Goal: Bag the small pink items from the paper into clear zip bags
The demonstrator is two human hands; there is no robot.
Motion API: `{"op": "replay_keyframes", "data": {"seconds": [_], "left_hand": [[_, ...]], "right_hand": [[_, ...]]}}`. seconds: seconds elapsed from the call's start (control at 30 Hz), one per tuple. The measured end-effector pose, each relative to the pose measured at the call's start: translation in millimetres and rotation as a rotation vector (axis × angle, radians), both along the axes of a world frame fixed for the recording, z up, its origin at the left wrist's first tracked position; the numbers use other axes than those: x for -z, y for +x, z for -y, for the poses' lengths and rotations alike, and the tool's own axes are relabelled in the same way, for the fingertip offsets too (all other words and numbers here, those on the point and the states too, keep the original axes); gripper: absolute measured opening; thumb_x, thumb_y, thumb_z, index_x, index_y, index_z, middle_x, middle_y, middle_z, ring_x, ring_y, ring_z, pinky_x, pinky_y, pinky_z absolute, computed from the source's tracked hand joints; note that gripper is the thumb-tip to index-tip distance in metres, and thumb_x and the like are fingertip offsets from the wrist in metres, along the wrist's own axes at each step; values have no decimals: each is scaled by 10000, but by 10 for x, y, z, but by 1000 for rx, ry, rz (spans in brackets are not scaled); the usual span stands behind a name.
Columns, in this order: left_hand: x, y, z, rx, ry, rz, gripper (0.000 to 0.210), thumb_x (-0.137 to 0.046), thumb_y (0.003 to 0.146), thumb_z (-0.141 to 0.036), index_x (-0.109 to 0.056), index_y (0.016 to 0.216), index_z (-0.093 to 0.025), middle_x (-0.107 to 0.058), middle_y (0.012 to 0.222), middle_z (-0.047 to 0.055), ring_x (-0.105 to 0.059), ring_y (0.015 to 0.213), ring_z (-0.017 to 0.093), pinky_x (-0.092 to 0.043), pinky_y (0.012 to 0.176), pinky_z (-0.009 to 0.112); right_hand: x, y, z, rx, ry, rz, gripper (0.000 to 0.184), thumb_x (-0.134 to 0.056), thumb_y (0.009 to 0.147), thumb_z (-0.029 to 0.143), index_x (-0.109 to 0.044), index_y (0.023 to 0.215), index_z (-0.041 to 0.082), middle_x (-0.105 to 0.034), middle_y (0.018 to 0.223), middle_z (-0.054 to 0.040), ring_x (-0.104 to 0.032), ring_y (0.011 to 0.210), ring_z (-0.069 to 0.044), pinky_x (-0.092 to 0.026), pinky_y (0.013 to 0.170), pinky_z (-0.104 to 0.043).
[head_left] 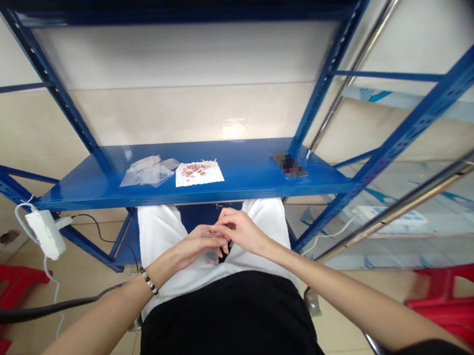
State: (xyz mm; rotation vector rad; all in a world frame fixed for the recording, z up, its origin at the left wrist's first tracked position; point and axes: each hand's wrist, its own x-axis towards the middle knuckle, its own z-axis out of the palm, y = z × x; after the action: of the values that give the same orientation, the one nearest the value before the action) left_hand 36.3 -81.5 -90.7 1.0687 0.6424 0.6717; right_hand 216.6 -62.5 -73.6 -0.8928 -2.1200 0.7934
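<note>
Above my lap, my left hand [197, 244] is closed on a small clear plastic bag [210, 255] with a little pink stuff low in it. My right hand [244, 233] meets it at the bag's top, its fingertips pinched together; a small dark brown bit shows by them, but I cannot make out what they hold. On the blue shelf ahead lies a white sheet [181, 180] with small pink and brown pieces [196, 171] scattered on it. Left of the sheet is a loose pile of clear plastic bags [150, 171].
The blue metal shelf [244, 168] stands just beyond my knees, with uprights on both sides. A blurred dark object [289, 165] lies at its right. A white power strip [48, 232] hangs at the left. Red stools [455, 300] stand at both sides.
</note>
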Motion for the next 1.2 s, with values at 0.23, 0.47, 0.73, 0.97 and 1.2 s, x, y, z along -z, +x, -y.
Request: {"op": "replay_keyframes", "data": {"seconds": [0.23,0.47,0.73,0.97,1.2], "left_hand": [[-45,-27,-17,-36,59,33,350,-799,747,-278,-716,1041,-107,-710,1012,146,-668,942,240,-522,823,338],[-24,-68,-92,-39,103,-98,505,-665,859,-471,-643,1204,-103,-693,1141,213,-707,962,294,-535,824,381],[29,-96,-115,-17,139,-223,501,-763,764,-438,-654,1106,-89,-721,1063,214,-737,769,257,-468,482,213],[19,-92,-141,-70,232,-272,374,-715,814,-439,-707,937,-85,-728,840,135,-675,608,161,-432,467,199],[39,-109,-159,-249,259,-160,328,-743,800,-397,-670,926,-104,-709,796,96,-669,672,167,-500,557,232]], "right_hand": [[-8,16,-16,-14,-26,-105,234,-550,947,354,-604,780,200,-554,920,-38,-556,832,-167,-439,735,-283],[-1,48,-51,138,0,-106,266,-437,993,366,-524,798,207,-546,763,1,-509,726,-157,-389,679,-271],[-6,93,-115,200,-103,-371,264,-474,977,419,-488,822,206,-543,708,17,-527,648,-137,-407,619,-255],[16,108,-192,162,-202,-460,225,-546,938,428,-492,904,213,-540,702,24,-509,597,-123,-409,547,-240],[22,78,-160,103,-459,-535,582,-664,851,438,-382,1322,246,-611,826,8,-580,656,-137,-469,540,-236]]}}
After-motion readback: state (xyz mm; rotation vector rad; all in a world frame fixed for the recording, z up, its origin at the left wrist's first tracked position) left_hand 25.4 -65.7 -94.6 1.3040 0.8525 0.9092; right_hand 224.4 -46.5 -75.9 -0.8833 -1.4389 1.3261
